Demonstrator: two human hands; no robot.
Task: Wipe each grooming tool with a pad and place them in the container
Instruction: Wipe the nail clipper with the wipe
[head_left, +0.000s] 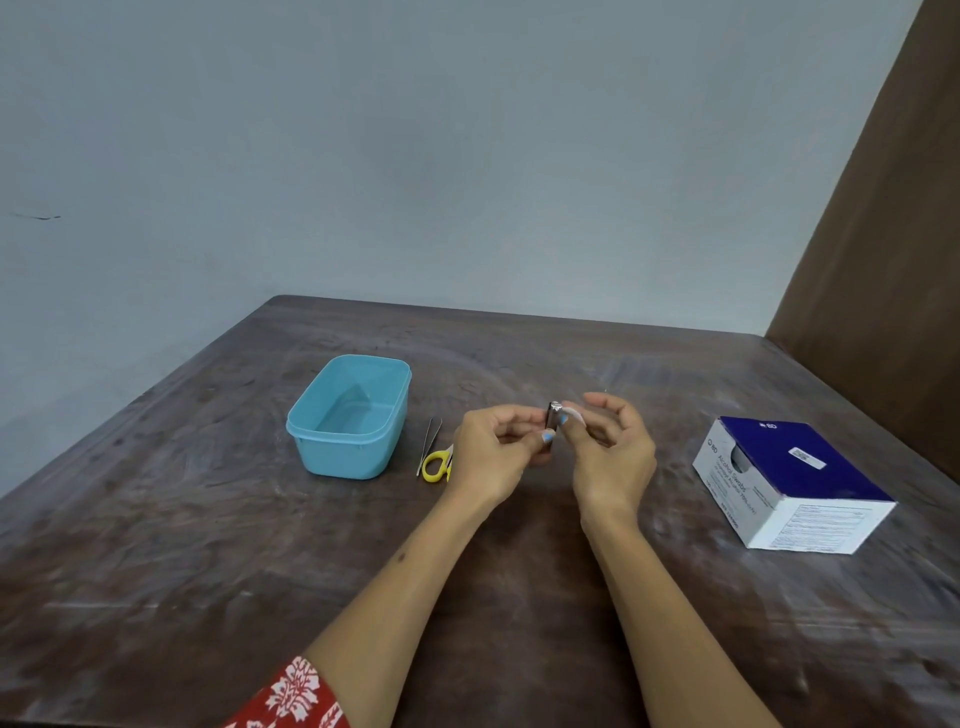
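Note:
Over the middle of the table, my left hand (493, 452) pinches a small metal nail clipper (552, 414) and holds it upright. My right hand (613, 452) pinches a white pad (574, 415) against the clipper's right side. Metal tweezers (429, 450) lie on the table left of my left hand. Yellow-handled scissors (435, 465) lie beside them, partly hidden behind my left hand. A light blue plastic container (311, 434) stands open and looks empty, further left.
A blue and white box of alcohol swabs (789, 483) sits at the right of the dark wooden table (208, 545). A grey wall runs behind the table and a brown panel (883, 234) stands at the right.

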